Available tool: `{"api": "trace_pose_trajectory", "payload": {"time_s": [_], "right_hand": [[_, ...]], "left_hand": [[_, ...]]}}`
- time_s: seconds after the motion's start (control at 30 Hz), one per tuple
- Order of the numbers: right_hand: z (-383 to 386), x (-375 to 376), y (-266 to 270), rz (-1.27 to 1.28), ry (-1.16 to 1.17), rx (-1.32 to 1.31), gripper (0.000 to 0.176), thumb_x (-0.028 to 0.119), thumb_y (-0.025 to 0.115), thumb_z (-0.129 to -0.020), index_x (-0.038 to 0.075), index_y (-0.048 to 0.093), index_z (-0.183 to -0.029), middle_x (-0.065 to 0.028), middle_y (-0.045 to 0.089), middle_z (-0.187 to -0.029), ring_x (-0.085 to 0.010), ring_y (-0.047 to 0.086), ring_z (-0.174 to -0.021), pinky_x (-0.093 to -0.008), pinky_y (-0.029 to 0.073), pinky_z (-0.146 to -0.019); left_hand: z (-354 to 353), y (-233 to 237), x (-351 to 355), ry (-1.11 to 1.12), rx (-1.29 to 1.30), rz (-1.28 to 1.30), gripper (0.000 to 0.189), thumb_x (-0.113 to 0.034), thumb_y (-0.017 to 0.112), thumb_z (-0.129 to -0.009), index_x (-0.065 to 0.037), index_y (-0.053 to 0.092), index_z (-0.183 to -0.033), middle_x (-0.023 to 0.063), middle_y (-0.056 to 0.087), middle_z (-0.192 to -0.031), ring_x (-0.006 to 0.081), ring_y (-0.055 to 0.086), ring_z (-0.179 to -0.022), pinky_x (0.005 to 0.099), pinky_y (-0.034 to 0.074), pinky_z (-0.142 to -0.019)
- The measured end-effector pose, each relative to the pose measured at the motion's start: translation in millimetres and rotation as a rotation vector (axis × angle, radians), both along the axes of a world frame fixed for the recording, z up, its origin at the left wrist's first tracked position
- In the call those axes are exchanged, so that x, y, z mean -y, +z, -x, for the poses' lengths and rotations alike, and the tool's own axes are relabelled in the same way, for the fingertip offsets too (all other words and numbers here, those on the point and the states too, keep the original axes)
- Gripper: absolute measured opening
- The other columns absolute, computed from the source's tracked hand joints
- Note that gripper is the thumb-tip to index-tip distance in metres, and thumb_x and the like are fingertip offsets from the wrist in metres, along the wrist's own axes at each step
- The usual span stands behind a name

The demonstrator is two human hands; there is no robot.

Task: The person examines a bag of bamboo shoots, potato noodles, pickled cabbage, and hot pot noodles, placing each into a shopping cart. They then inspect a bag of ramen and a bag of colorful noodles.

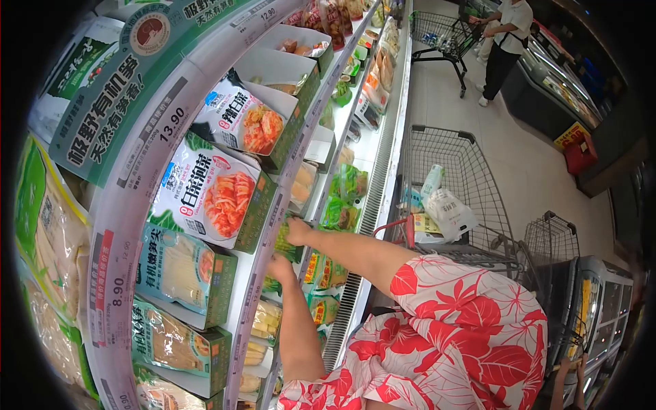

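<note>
Both of my hands reach into a lower level of the refrigerated shelf. My right hand is at a green vegetable pack, its fingers partly hidden behind the pack and the shelf edge. Just below it in the view, my left hand is at the lower end of the same greens, with its fingertips out of sight behind the shelf rail. Kimchi packs in cardboard boxes stand on the shelf above. More bagged greens lie on the level beneath.
A shopping cart holding a white bag stands to the right of the shelf. Further along the aisle a person holds another cart. More carts and freezer cases are at the right.
</note>
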State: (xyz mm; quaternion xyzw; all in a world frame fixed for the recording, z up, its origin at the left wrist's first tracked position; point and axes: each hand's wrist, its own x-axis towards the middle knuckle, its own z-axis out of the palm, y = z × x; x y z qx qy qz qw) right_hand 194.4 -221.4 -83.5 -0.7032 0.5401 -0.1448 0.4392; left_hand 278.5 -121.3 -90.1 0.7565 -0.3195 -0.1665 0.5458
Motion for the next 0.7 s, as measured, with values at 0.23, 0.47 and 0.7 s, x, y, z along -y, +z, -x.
{"api": "trace_pose_trajectory", "payload": {"time_s": [0.23, 0.47, 0.7], "right_hand": [[3, 11, -4, -0.048, 0.079, 0.058, 0.07, 0.023, 0.063, -0.073, -0.008, 0.039, -0.13, -0.0332, 0.049, -0.123, -0.0429, 0.048, -0.117, -0.0407, 0.041, -0.099], [5, 7, -9, -0.085, 0.059, 0.03, 0.073, 0.025, 0.065, -0.072, -0.007, 0.038, -0.132, -0.0327, 0.045, -0.128, -0.0427, 0.048, -0.117, -0.0411, 0.042, -0.098], [8, 4, -12, -0.195, -0.028, 0.106, 0.071, 0.025, 0.064, -0.073, -0.004, 0.038, -0.133, -0.0322, 0.035, -0.135, -0.0446, 0.044, -0.121, -0.0435, 0.041, -0.1]], "left_hand": [[6, 25, 3, 0.118, -0.039, 0.093, 0.032, -0.005, 0.052, -0.083, 0.012, 0.054, -0.11, 0.028, 0.058, -0.112, 0.0392, 0.056, -0.105, 0.0442, 0.041, -0.093], [-25, -99, 32, 0.274, 0.512, -0.187, 0.03, -0.012, 0.058, -0.081, 0.005, 0.058, -0.105, 0.0255, 0.059, -0.109, 0.0309, 0.06, -0.092, 0.0419, 0.048, -0.078], [-23, -76, 42, 0.186, -0.668, 0.128, 0.028, -0.006, 0.057, -0.088, 0.009, 0.054, -0.11, 0.0161, 0.061, -0.098, 0.0239, 0.06, -0.078, 0.0369, 0.051, -0.067]]}}
